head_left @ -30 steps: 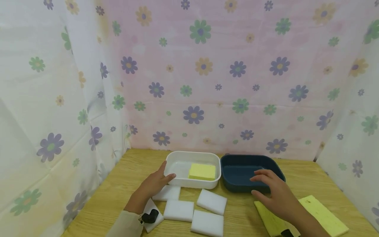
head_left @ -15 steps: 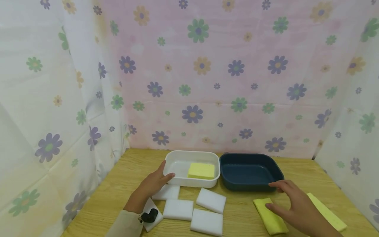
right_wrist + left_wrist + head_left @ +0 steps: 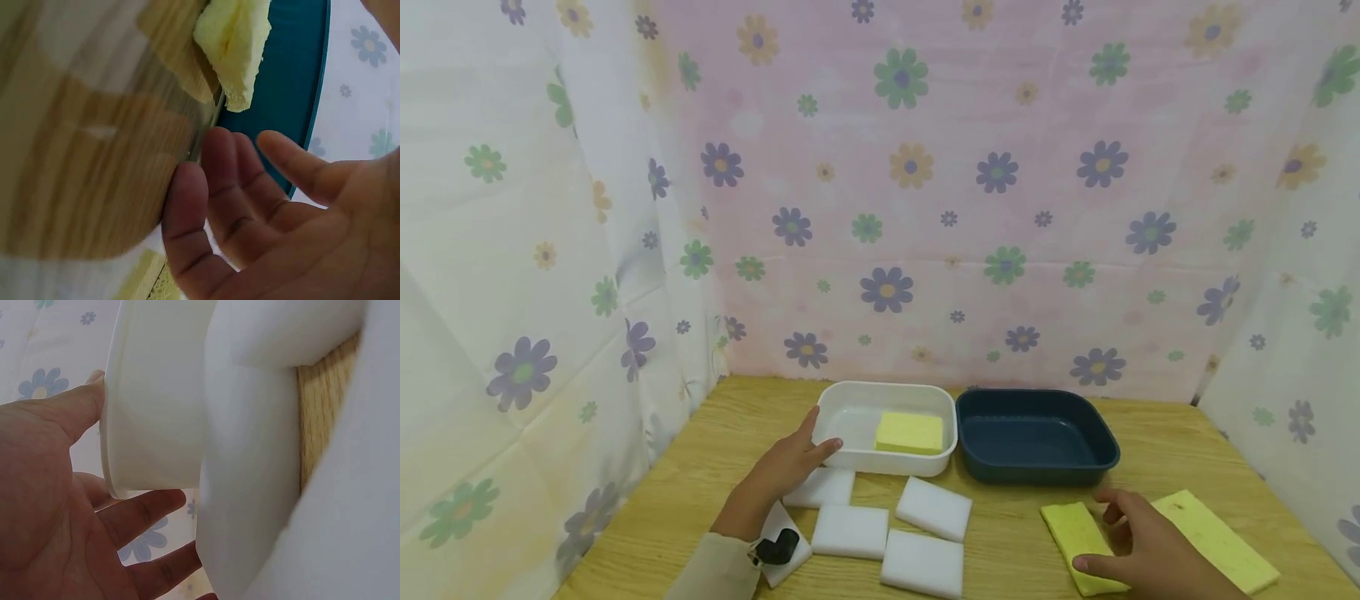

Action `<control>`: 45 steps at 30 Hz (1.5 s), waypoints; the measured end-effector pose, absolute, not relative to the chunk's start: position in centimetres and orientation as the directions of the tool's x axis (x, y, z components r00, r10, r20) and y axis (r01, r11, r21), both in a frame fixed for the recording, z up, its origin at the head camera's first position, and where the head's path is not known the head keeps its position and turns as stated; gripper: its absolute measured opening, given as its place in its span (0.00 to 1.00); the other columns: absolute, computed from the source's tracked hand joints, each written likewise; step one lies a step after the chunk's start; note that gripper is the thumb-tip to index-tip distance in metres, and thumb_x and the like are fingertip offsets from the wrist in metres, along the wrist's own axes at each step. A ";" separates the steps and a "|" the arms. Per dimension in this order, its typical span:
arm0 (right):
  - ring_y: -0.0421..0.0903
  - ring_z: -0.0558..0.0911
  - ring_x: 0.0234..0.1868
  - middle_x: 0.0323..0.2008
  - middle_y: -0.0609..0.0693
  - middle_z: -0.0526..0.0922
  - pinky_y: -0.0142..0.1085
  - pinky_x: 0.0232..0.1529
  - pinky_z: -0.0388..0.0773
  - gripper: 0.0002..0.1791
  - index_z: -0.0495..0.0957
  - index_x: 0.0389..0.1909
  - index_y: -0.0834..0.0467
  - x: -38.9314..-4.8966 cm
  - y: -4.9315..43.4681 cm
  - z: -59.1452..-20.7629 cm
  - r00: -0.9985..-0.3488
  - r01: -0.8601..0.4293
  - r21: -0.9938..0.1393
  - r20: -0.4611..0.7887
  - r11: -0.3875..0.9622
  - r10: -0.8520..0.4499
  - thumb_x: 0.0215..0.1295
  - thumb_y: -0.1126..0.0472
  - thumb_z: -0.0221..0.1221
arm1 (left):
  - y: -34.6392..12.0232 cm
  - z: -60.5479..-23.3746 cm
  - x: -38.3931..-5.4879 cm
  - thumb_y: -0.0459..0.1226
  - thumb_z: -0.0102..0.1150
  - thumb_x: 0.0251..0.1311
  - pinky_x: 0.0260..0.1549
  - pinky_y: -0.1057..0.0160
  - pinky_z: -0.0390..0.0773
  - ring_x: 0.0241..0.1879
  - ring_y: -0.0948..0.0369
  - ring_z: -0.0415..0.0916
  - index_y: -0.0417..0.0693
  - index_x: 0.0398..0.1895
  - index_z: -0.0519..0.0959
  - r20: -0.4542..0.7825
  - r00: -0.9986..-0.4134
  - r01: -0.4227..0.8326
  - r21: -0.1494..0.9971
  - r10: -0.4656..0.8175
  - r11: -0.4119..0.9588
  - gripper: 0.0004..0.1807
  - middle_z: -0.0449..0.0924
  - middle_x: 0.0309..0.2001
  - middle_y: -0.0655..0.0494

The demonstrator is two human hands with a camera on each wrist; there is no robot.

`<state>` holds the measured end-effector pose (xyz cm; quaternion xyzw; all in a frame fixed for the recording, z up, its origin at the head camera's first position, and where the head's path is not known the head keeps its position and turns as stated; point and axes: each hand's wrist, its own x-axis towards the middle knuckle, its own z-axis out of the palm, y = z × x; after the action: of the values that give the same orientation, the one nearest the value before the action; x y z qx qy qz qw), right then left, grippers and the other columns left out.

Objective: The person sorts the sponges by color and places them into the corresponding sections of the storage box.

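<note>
My left hand (image 3: pixel 786 468) rests at the left corner of a white rectangular container (image 3: pixel 891 462), its fingers extended along the wall and rim. A yellow sponge (image 3: pixel 910 432) lies inside the container. My right hand (image 3: pixel 1150 542) hovers low over the table beside a second yellow sponge (image 3: pixel 1075 537), thumb overlapping it in the head view. In the right wrist view its loosely bent fingers (image 3: pixel 219 169) stand apart from that sponge (image 3: pixel 234 53), near the tabletop. A flat yellow sponge (image 3: pixel 1221 537) lies right of this hand, partly hidden behind it.
A dark blue container (image 3: pixel 1037 475) stands right against the white one. Several white sponge pads (image 3: pixel 850 531) lie on the wooden table (image 3: pixel 1000 558) in front of the white container. Flowered curtains (image 3: pixel 955 250) close in the back and sides.
My right hand has drawn back from over the dark blue container, moving right and toward me, down beside the yellow sponge. My left hand has stayed at the white container.
</note>
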<state>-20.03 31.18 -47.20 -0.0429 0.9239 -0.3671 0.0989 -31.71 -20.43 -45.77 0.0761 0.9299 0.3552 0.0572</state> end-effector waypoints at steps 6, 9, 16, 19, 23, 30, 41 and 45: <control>0.44 0.75 0.41 0.47 0.54 0.77 0.35 0.37 0.77 0.55 0.63 0.72 0.75 -20.2 31.2 -47.5 -0.967 -0.093 -0.587 -0.140 0.804 -0.214 0.56 0.43 0.76 | -20.3 -45.6 -31.3 0.65 0.50 0.72 0.66 0.33 0.67 0.66 0.41 0.75 0.53 0.86 0.38 -0.053 -0.981 0.102 0.679 0.187 0.727 0.52 0.78 0.67 0.41; 0.45 0.78 0.43 0.48 0.54 0.79 0.40 0.41 0.79 0.57 0.63 0.72 0.75 -20.2 30.8 -47.5 -0.967 -0.058 -0.555 -0.176 0.830 -0.185 0.53 0.41 0.77 | -20.4 -45.6 -31.3 0.65 0.49 0.72 0.66 0.32 0.66 0.69 0.39 0.72 0.52 0.86 0.37 -0.054 -0.980 0.106 0.671 0.191 0.734 0.53 0.73 0.71 0.39; 0.47 0.76 0.42 0.48 0.54 0.78 0.43 0.41 0.78 0.55 0.69 0.68 0.72 -20.4 30.4 -47.6 -0.969 -0.027 -0.501 -0.198 0.865 -0.145 0.50 0.38 0.78 | -20.5 -45.6 -31.6 0.65 0.50 0.72 0.67 0.33 0.66 0.69 0.39 0.72 0.53 0.86 0.37 -0.059 -0.980 0.102 0.671 0.190 0.734 0.52 0.74 0.70 0.40; 0.46 0.74 0.41 0.47 0.53 0.78 0.42 0.40 0.77 0.52 0.72 0.65 0.70 -20.4 30.5 -47.9 -0.971 -0.026 -0.488 -0.196 0.872 -0.139 0.49 0.38 0.78 | -20.5 -45.6 -31.6 0.65 0.50 0.72 0.66 0.32 0.66 0.69 0.39 0.72 0.52 0.86 0.38 -0.062 -0.980 0.100 0.670 0.190 0.736 0.53 0.76 0.69 0.39; 0.45 0.75 0.42 0.47 0.51 0.78 0.41 0.41 0.77 0.50 0.74 0.63 0.68 -20.4 30.5 -48.0 -0.973 -0.016 -0.486 -0.193 0.874 -0.125 0.47 0.38 0.79 | -20.4 -45.7 -31.5 0.66 0.50 0.72 0.66 0.32 0.66 0.70 0.38 0.70 0.52 0.86 0.38 -0.067 -0.980 0.094 0.672 0.186 0.735 0.53 0.73 0.70 0.39; 0.40 0.73 0.37 0.41 0.48 0.77 0.34 0.35 0.74 0.45 0.78 0.62 0.61 -20.1 30.8 -47.7 -0.968 -0.107 -0.489 -0.148 0.866 -0.203 0.49 0.39 0.78 | -20.5 -45.6 -31.5 0.65 0.49 0.72 0.66 0.33 0.66 0.70 0.38 0.70 0.52 0.86 0.37 -0.056 -0.980 0.106 0.670 0.192 0.735 0.53 0.72 0.72 0.39; 0.44 0.73 0.36 0.40 0.48 0.77 0.36 0.34 0.72 0.48 0.75 0.67 0.63 -20.1 30.8 -47.5 -0.953 -0.087 -0.542 -0.200 0.836 -0.228 0.51 0.39 0.77 | -20.6 -45.8 -31.7 0.65 0.49 0.72 0.67 0.35 0.66 0.70 0.41 0.70 0.55 0.86 0.37 -0.049 -0.981 0.107 0.667 0.186 0.738 0.52 0.72 0.72 0.41; 0.44 0.75 0.38 0.41 0.48 0.80 0.36 0.35 0.75 0.43 0.76 0.61 0.65 -20.3 31.1 -47.9 -0.953 -0.071 -0.578 -0.201 0.813 -0.226 0.52 0.42 0.78 | -20.5 -46.0 -31.6 0.65 0.50 0.72 0.67 0.34 0.66 0.70 0.40 0.71 0.55 0.86 0.38 -0.053 -0.982 0.098 0.675 0.181 0.731 0.52 0.73 0.71 0.41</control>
<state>-20.27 31.09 -47.86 -0.0787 0.9431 -0.2953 0.1310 -31.62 -20.51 -45.98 0.0751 0.9287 0.3586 0.0578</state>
